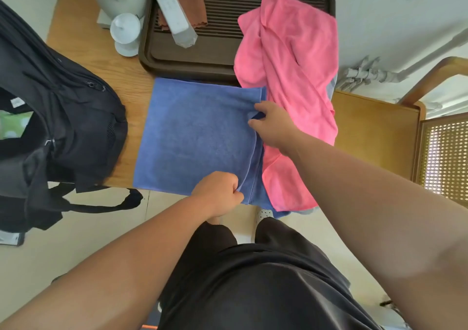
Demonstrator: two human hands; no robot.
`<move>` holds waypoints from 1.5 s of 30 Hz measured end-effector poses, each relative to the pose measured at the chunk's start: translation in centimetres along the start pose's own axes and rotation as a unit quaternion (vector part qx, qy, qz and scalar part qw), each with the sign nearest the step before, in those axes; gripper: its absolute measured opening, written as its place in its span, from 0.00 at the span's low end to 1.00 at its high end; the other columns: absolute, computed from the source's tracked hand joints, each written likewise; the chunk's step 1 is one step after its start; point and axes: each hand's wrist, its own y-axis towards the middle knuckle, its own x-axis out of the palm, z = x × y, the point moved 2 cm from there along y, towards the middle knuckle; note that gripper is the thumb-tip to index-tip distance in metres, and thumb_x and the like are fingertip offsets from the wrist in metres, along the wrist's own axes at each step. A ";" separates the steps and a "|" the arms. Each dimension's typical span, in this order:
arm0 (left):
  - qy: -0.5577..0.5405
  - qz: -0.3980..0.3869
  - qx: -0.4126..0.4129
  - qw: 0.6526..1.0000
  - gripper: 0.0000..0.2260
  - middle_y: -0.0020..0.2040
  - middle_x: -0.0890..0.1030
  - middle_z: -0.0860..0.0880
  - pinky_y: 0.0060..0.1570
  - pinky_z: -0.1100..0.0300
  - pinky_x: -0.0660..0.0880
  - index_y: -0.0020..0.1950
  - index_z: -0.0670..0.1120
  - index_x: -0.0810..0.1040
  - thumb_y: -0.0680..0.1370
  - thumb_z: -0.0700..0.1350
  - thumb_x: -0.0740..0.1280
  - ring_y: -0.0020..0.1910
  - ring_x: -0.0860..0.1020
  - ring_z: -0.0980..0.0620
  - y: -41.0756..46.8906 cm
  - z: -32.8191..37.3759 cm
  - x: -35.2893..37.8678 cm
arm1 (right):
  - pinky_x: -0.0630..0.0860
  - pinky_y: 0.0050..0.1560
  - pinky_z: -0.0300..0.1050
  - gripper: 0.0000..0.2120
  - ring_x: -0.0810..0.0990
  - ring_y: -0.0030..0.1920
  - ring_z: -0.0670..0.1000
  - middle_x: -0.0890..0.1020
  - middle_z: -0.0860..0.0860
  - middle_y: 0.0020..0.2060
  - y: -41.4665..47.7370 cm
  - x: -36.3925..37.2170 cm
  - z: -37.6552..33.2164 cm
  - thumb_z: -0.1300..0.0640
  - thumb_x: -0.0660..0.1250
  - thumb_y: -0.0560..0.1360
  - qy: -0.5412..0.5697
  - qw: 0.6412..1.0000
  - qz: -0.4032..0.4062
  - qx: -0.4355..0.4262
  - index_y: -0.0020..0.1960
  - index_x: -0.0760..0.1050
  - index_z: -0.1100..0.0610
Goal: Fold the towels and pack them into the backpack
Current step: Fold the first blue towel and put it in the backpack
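Observation:
A blue towel (195,134) lies folded flat on the wooden table (73,38), its near edge at the table's front. My left hand (217,193) pinches the towel's near right corner. At the far right edge my right hand (272,124) grips the same towel's fold. A crumpled pink towel (291,76) lies to the right, partly over the blue one and a brown tray. The black backpack (55,117) stands at the left with its top open, something green showing inside.
A brown slatted tray (222,25) sits behind the towels, with a brown cloth (192,3) and a grey bar-shaped object (174,13) on it. A white appliance (125,33) stands at the back left. A wooden chair (395,132) is at the right.

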 end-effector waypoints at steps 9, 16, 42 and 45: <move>-0.029 -0.004 0.038 0.999 0.14 0.31 0.69 0.47 0.32 0.54 0.64 0.32 0.45 0.65 0.73 0.46 0.67 0.31 0.65 0.50 -0.1 1.6 -0.5 | 0.75 0.51 0.57 0.09 0.78 0.46 0.58 0.81 0.58 0.46 -0.7 -2.0 0.5 0.60 0.64 0.73 -0.067 0.993 0.092 0.023 0.47 0.78 0.66; -0.022 -0.001 0.020 1.000 0.12 0.39 0.80 0.49 0.40 0.50 0.75 0.41 0.46 0.75 0.80 0.51 0.64 0.41 0.78 0.45 1.0 0.0 1.0 | 0.73 0.62 0.50 0.25 0.75 0.63 0.58 0.64 0.56 0.72 -1.3 -0.2 0.6 0.53 0.68 0.74 -0.159 0.987 0.013 0.011 0.69 0.72 0.58; 0.261 0.123 0.005 0.957 0.09 0.54 0.78 0.45 0.42 0.51 0.70 0.55 0.47 0.71 0.83 0.51 0.57 0.50 0.77 0.43 4.4 -10.3 -11.8 | 0.72 0.61 0.55 0.18 0.73 0.63 0.60 0.74 0.53 0.65 -1.5 6.7 -3.9 0.54 0.62 0.77 -0.350 0.933 -0.069 -0.048 0.66 0.75 0.54; 0.279 0.153 0.001 0.948 0.16 0.62 0.73 0.44 0.52 0.48 0.71 0.65 0.46 0.70 0.80 0.51 0.63 0.60 0.72 0.42 6.1 -10.7 -13.1 | 0.71 0.61 0.56 0.21 0.72 0.64 0.59 0.73 0.53 0.66 0.8 5.3 -4.0 0.55 0.63 0.76 -0.384 0.922 -0.041 -0.013 0.68 0.73 0.52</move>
